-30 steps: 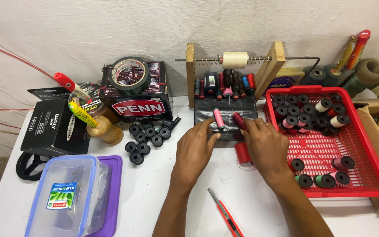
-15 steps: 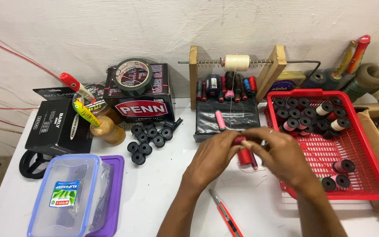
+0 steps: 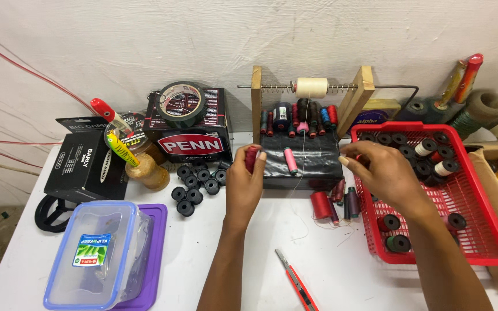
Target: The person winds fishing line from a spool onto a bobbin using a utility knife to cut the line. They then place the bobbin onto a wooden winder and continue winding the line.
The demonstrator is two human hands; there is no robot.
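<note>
Drawn apart since half a second earlier: left hand (image 3: 245,183) closed on dark red thread spool (image 3: 251,158) left of black tray (image 3: 312,167), right hand (image 3: 383,173) pinching its barely visible thread end right of tray; loose spools (image 3: 334,204) before tray unhandled.

The left hand (image 3: 244,181) pinches a dark red thread spool (image 3: 251,158) upright at its fingertips. Just right of that grip lies a pink spool (image 3: 290,160) on a black box (image 3: 312,164). The right hand (image 3: 378,173) (fingers pinched) hovers over the red basket (image 3: 494,242), well right of the grip.
</note>
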